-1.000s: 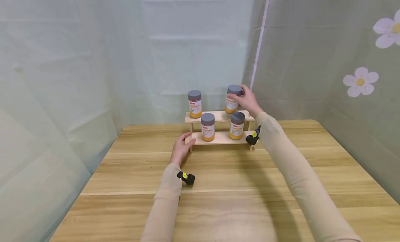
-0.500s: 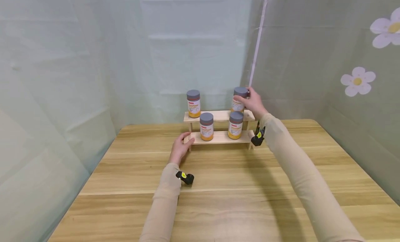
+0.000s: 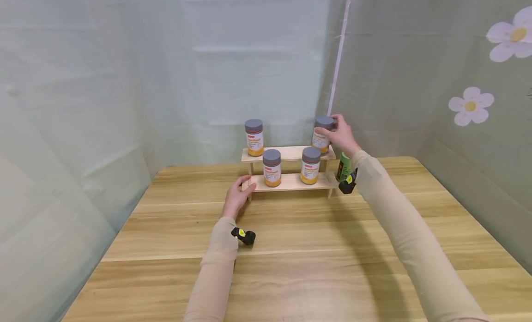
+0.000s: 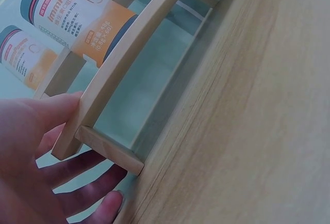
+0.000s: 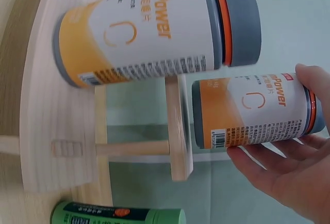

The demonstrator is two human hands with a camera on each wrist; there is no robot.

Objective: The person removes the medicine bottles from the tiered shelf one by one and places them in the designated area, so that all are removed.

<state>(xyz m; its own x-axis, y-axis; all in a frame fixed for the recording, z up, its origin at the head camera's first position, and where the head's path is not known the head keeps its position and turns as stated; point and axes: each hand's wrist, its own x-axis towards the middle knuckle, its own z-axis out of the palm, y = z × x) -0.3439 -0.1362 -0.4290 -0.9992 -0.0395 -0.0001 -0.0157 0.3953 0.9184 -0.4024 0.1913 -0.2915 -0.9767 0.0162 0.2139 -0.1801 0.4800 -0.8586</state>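
A two-tier wooden shelf (image 3: 287,153) stands at the back of the table, holding grey-lidded supplement bottles with white and orange labels. My right hand (image 3: 342,136) grips one bottle (image 5: 247,111) near its lid, upright at the right end of the upper tier; whether its base touches the wood I cannot tell. At the lower tier's left end, my left hand (image 3: 237,197) holds the shelf, thumb on the board and fingers behind the leg (image 4: 111,149). Two bottles, a left one (image 3: 272,168) and a right one (image 3: 310,166), stand on the lower tier. Another bottle (image 3: 254,138) stands upper left.
A green cylindrical container (image 3: 343,167) is to the right of the shelf, partly hidden by my right wrist. Pale curtains (image 3: 257,58) hang close behind and beside the wooden table (image 3: 291,266).
My right hand has carried its bottle right and slightly down, to the upper tier's right end. The green container has come into sight. My left hand stays on the shelf.
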